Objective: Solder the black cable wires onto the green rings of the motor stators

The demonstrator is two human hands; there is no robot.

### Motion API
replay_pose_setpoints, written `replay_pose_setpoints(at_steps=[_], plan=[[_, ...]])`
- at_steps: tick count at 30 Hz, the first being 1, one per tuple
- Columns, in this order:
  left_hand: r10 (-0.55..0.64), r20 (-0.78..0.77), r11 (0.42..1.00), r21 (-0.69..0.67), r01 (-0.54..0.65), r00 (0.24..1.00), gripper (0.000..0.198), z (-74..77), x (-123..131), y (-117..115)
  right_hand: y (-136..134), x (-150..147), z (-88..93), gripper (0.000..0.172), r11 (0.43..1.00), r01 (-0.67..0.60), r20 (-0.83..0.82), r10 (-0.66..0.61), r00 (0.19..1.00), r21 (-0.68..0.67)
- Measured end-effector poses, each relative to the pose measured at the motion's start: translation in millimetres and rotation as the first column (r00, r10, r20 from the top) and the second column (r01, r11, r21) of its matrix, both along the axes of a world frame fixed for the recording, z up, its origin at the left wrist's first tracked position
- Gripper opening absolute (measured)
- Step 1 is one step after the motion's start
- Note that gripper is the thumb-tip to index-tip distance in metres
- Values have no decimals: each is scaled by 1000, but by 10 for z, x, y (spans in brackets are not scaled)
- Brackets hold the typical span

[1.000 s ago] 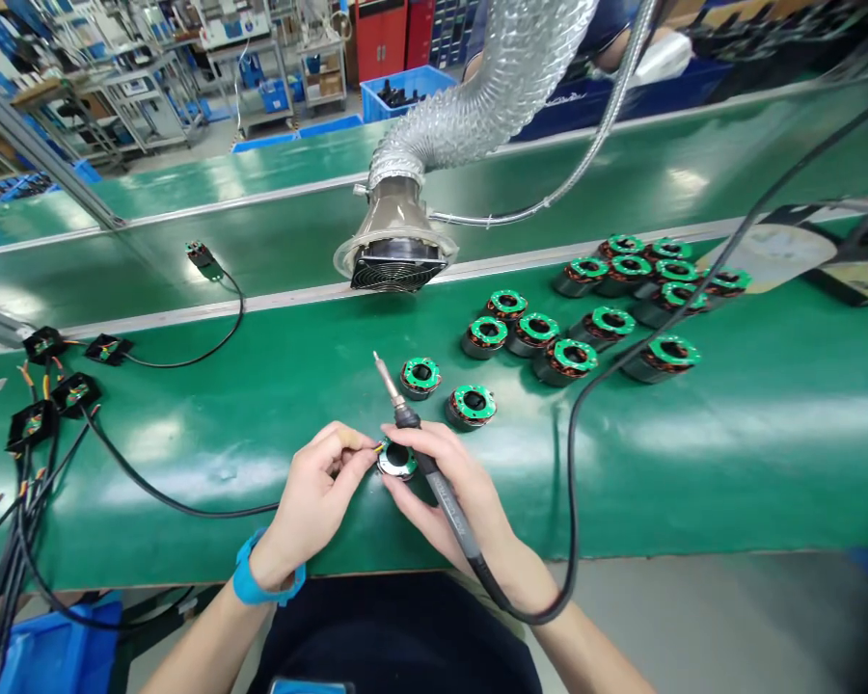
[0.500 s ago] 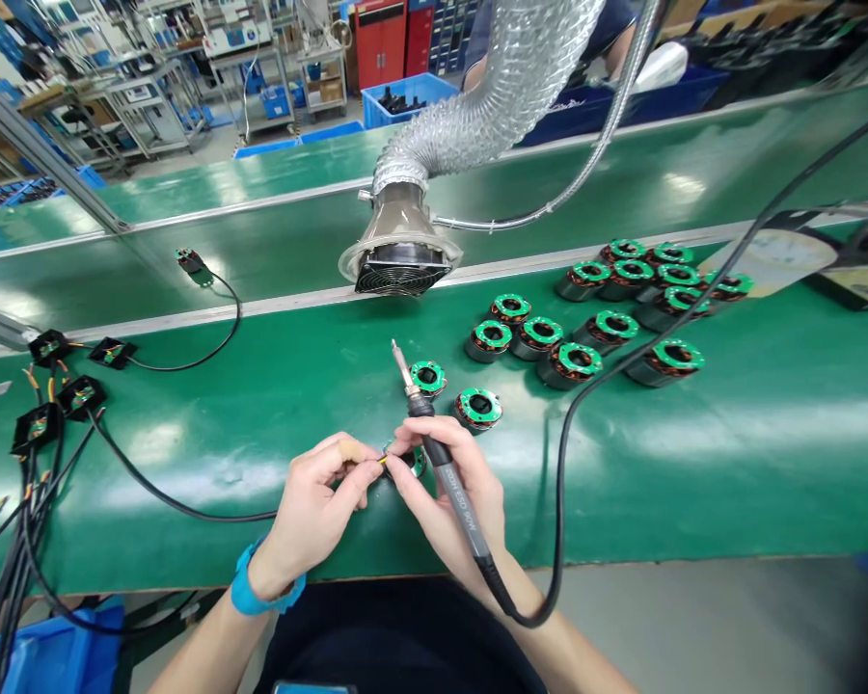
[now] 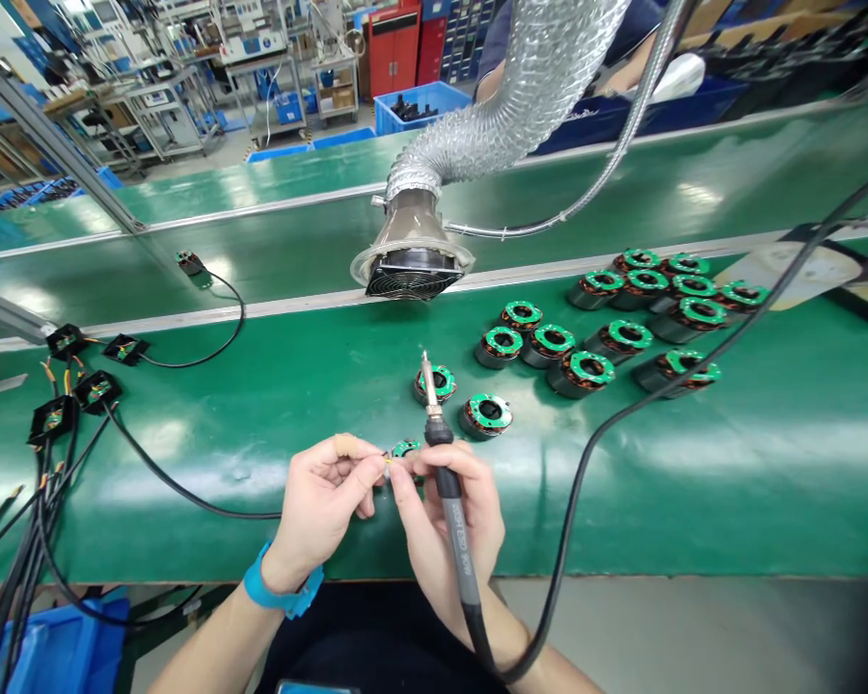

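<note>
My left hand (image 3: pixel 329 501) and my right hand (image 3: pixel 445 511) meet over the front edge of the green bench. Both pinch a thin yellow wire end (image 3: pixel 389 464) at a small motor stator (image 3: pixel 407 450) with a green ring, mostly hidden behind my fingers. My right hand also carries a soldering iron (image 3: pixel 448 487) along its palm, tip pointing up and away, its black cord looping off to the right. A blue band sits on my left wrist. Two more stators (image 3: pixel 435 383) (image 3: pixel 487 414) lie just beyond my hands.
A fume extractor hood (image 3: pixel 412 260) on a silver flexible duct hangs over the bench's far edge. Several green-topped stators (image 3: pixel 626 323) are grouped at the right. Black connectors with cables (image 3: pixel 68 390) lie at the left. A blue bin (image 3: pixel 50 646) stands below left.
The soldering iron has swung more upright and shifted right. My fingers have closed in over the stator, hiding more of it. The camera view has drifted slightly.
</note>
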State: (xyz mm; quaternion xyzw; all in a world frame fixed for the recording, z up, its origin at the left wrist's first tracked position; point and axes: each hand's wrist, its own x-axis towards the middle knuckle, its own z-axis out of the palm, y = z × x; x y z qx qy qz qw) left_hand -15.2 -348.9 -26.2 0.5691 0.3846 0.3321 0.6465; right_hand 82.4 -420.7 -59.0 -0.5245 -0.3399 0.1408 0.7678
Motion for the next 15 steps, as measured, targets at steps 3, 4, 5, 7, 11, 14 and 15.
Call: replay_pose_setpoints(at_steps=[3,4,5,7,11,14,15], plan=[[-21,50,996,-89,26,999,35,6,14,4,9,-36,-37,26,998,50,34,-50,998,25],[-26,67,993,-111,33,997,35,5,20,5,16,-39,-46,26,997,70,42,-71,997,34],[-27,81,991,-130,38,996,35,3,27,6,24,-40,-53,26,995,90,48,-92,995,42],[-25,101,986,-160,41,995,36,-3,42,2,40,-42,-60,26,991,122,59,-125,990,54],[-9,117,978,-204,33,993,36,-25,65,-23,62,-63,-71,24,987,158,52,-160,986,38],[5,138,976,-217,26,990,35,-44,76,-44,60,-85,-94,24,982,187,55,-188,981,37],[7,143,976,-216,24,990,35,-49,78,-47,54,-86,-102,25,981,191,71,-194,979,43]])
